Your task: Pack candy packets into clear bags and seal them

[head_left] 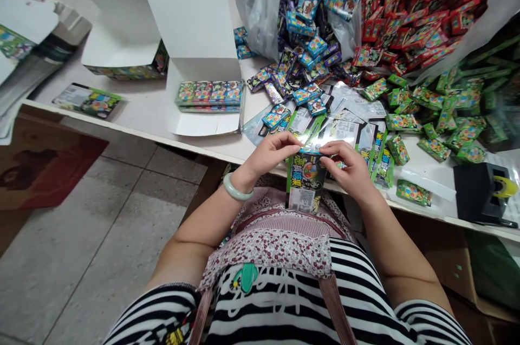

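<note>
Just in front of my body, at the table's edge, a black and green printed packaging pouch (306,174) hangs upright between my hands. The fingers of my left hand (273,153) pinch its top edge on the left. On the opposite side my right hand (347,163) grips the same edge between thumb and fingers. A bit of blue shows at the pouch's mouth; I cannot make out what it is. More flat pouches (345,131) lie on the table beyond my hands, and a small blue candy box (276,116) rests on them.
An open white display carton (209,123) holds rows of small boxes; another open carton (122,58) stands left of it. Blue and purple boxes (311,44), red boxes (414,9) and green boxes (459,112) are heaped behind and right. A black tape dispenser (475,190) sits right.
</note>
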Motion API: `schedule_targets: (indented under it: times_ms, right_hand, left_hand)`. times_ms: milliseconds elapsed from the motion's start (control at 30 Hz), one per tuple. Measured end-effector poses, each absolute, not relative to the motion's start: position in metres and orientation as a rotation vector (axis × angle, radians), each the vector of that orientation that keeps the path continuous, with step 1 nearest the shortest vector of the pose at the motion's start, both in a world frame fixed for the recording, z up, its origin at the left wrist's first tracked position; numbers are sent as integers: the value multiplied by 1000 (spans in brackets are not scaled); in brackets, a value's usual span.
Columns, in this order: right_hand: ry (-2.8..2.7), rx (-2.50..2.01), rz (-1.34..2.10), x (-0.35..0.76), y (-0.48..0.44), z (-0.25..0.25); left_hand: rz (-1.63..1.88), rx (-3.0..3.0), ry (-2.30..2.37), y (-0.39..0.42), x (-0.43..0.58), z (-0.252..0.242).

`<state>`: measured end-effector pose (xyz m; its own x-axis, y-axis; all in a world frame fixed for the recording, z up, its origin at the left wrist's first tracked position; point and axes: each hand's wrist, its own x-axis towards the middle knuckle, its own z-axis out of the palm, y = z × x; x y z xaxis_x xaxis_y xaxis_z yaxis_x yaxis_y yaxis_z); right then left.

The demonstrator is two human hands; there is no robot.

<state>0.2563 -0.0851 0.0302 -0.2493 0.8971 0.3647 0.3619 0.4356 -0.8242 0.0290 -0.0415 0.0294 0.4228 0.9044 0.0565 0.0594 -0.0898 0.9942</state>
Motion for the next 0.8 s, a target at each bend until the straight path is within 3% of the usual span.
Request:
schedule_targets:
  times_ms: [800]
  right_hand:
    - [-1638, -1187, 898, 247, -84, 21]
  left_hand:
    - [619, 1587, 816, -12, 24, 39]
